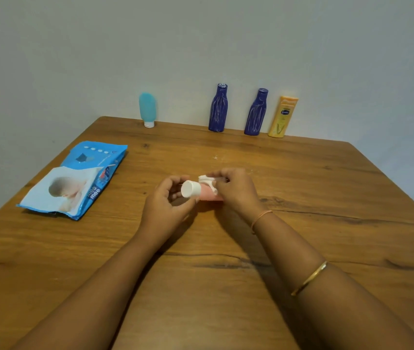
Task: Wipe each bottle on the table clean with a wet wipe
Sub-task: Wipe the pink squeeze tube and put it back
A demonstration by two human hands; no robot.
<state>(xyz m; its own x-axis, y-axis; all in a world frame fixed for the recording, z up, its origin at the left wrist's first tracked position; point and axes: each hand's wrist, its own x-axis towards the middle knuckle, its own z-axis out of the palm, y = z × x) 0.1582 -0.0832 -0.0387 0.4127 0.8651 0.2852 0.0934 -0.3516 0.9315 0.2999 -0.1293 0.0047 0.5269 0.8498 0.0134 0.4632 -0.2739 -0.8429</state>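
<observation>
Over the middle of the table I hold a small pink bottle (209, 195) with a white cap (190, 188), lying sideways with the cap pointing towards me. My left hand (168, 205) grips it at the cap end. My right hand (236, 190) presses a crumpled white wet wipe (207, 181) against the bottle's body, whose far end is hidden under the fingers. Against the wall stand a teal tube bottle (147, 109) on its white cap, two dark blue bottles (218, 108) (256, 112) and a yellow lotion bottle (283, 117).
A blue wet-wipe pack (79, 178) lies flat at the left of the wooden table (302, 198), its flap open. The table's far edge meets a pale wall. Bangles circle my right wrist and forearm.
</observation>
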